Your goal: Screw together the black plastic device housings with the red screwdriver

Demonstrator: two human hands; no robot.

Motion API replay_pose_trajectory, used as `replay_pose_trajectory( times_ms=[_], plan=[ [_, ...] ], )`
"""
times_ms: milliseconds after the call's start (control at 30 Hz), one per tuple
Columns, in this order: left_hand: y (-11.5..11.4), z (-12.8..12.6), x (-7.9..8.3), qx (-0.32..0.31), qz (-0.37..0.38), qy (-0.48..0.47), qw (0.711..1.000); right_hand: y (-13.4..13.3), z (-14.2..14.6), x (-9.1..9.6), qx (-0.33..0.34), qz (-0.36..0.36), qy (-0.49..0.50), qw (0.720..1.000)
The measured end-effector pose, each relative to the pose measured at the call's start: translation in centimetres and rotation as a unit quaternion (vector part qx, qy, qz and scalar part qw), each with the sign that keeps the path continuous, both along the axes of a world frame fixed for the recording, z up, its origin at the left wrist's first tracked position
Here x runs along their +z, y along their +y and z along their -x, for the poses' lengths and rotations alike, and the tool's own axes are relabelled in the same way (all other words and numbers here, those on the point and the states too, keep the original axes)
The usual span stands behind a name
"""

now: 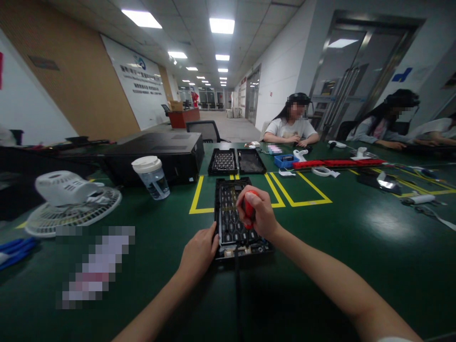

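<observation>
A black rectangular plastic casing [235, 223] lies on the table in front of me. Rows of dark rounded cells fill it, and small wired parts show at its near end. My left hand [199, 249] grips its left edge near the bottom corner. Wrapped round the red handle of a screwdriver [251, 206] is my right hand [261, 213], above the casing's right side. The handle stands nearly upright; where its tip meets the casing I cannot make out. A black cable [237, 285] runs from the near end toward me.
Two black trays [223, 162] stand beyond the casing, near a blue box [285, 160]. To the left are a lidded plastic cup [151, 178], a white fan [71, 199] and a large black computer case [153, 154]. Co-workers [292, 126] sit across at the right.
</observation>
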State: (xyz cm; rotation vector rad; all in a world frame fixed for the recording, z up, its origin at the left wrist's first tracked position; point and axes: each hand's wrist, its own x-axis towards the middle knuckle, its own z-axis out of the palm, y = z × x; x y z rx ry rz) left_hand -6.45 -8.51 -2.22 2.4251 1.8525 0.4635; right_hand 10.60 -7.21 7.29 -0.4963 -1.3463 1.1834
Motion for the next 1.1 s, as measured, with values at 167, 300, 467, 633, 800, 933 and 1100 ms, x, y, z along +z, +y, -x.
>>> replay_pose_trajectory(
  times_ms=[167,300,467,633,800,933,1100],
  plan=[
    [-0.09,-0.02,0.15,-0.002,0.004,-0.004,1.0,-0.06,0.37,0.24,-0.051,0.005,0.0,0.999],
    [-0.17,-0.11,0.38,0.003,0.013,-0.004,1.0,-0.03,0.65,0.32,-0.087,0.009,0.006,0.996],
    [-0.21,-0.15,0.47,-0.001,0.014,-0.005,1.0,0.34,0.78,0.23,-0.15,0.014,0.025,0.988],
    [-0.16,-0.08,0.31,0.0,0.009,-0.001,1.0,0.49,0.71,0.07,-0.182,0.013,0.026,0.983],
    [-0.14,-0.1,0.12,-0.003,-0.003,0.003,1.0,0.37,0.69,0.06,-0.213,0.015,0.028,0.977],
    [-0.15,-0.16,0.16,0.002,-0.001,0.006,1.0,0.25,0.75,0.19,-0.229,0.026,0.032,0.972],
    [-0.21,-0.25,0.44,0.006,0.014,-0.002,1.0,0.09,0.86,0.41,-0.25,0.033,0.041,0.967]
  ],
)
